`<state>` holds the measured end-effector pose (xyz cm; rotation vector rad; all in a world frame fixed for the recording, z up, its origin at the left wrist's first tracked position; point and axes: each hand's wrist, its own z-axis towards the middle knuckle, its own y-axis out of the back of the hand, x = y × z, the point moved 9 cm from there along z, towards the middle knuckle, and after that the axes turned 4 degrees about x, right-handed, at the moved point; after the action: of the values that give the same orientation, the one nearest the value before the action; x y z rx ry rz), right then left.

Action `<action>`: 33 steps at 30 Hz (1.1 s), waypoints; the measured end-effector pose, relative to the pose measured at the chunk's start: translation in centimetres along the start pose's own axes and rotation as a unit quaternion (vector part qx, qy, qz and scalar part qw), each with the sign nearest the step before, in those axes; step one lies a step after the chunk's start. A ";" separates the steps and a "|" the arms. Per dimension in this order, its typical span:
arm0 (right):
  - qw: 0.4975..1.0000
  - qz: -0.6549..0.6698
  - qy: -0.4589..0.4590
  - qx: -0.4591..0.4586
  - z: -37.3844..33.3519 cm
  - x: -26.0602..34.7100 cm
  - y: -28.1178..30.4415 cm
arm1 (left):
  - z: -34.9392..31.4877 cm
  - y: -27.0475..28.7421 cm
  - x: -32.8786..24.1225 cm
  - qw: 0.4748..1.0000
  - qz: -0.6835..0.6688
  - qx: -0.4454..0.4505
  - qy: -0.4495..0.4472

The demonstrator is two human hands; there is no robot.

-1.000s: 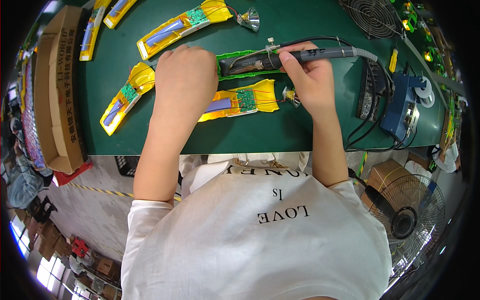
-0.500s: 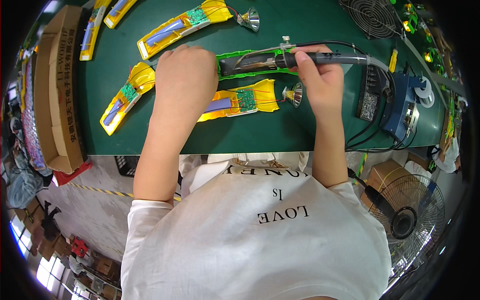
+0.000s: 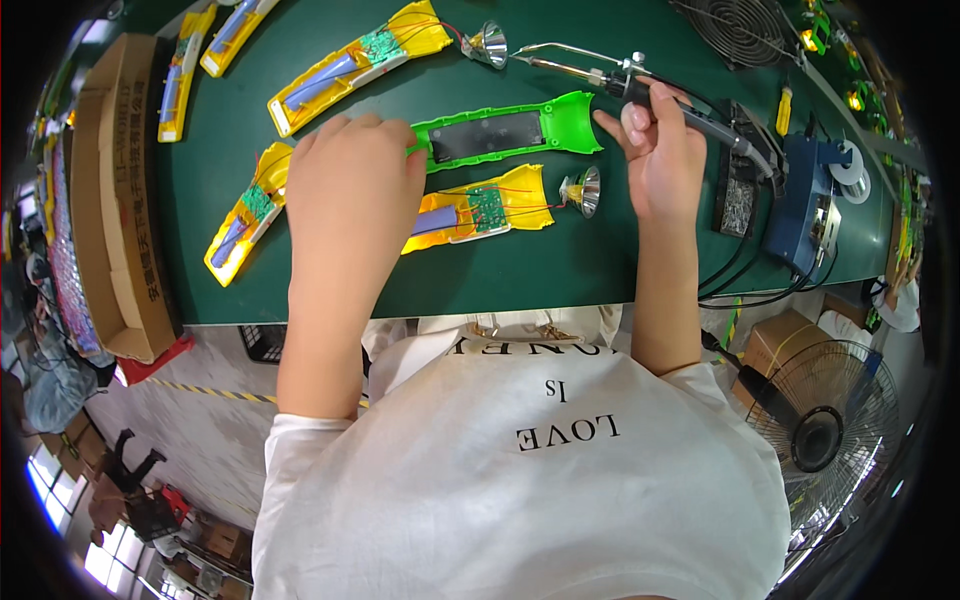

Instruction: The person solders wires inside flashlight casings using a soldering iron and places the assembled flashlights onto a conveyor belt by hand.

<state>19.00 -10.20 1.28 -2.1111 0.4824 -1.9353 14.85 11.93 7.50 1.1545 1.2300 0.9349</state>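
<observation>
My left hand (image 3: 352, 185) is closed around the left end of a green flashlight housing half (image 3: 570, 122); its fingertips are mostly hidden. A flat black rectangular piece (image 3: 485, 138) lies inside that housing. My right hand (image 3: 665, 150) grips a soldering iron (image 3: 622, 86) with a thin metal feed tube above it. The iron's tip points left, above and apart from the housing, close to a silver reflector (image 3: 488, 45). Nearer to me lies a yellow housing half (image 3: 530, 200) with a blue battery, a green circuit board and a reflector (image 3: 581, 191) on wires.
Several more yellow housings, such as one far left (image 3: 360, 65), lie about the green table (image 3: 500, 280). A cardboard box (image 3: 125, 200) stands at the left edge. At right are a blue soldering station (image 3: 795, 205), a black stand (image 3: 738, 190), cables and a yellow-handled screwdriver (image 3: 784, 108).
My right hand has lifted the soldering iron away from the green housing, up and to the right, uncovering the black piece. My left hand has shifted slightly left, still at the housing's end.
</observation>
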 end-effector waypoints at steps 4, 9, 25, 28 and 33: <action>0.998 0.026 -0.051 -0.031 -0.2 -1.7 -0.1 | -1.1 1.5 -0.6 0.990 -0.126 -0.056 -0.006; 0.999 0.001 -0.053 0.006 -0.8 -2.3 -2.0 | -1.2 0.3 -4.6 0.974 -0.176 -0.039 -0.134; 0.985 -0.159 0.069 -0.020 -3.7 4.9 -0.2 | -2.3 -2.7 -2.1 0.961 -0.238 -0.136 -0.045; 0.973 -0.216 0.080 -0.005 -4.4 6.1 -1.4 | -2.2 -2.6 -2.3 0.968 -0.212 -0.134 -0.024; 0.964 -0.228 0.132 0.039 -5.1 6.8 -3.6 | -1.6 -2.6 -2.8 0.979 -0.155 -0.132 -0.002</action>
<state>14.68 -9.32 9.42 -2.0542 -0.0505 -2.4558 12.72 8.96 5.61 0.7295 1.1997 0.8283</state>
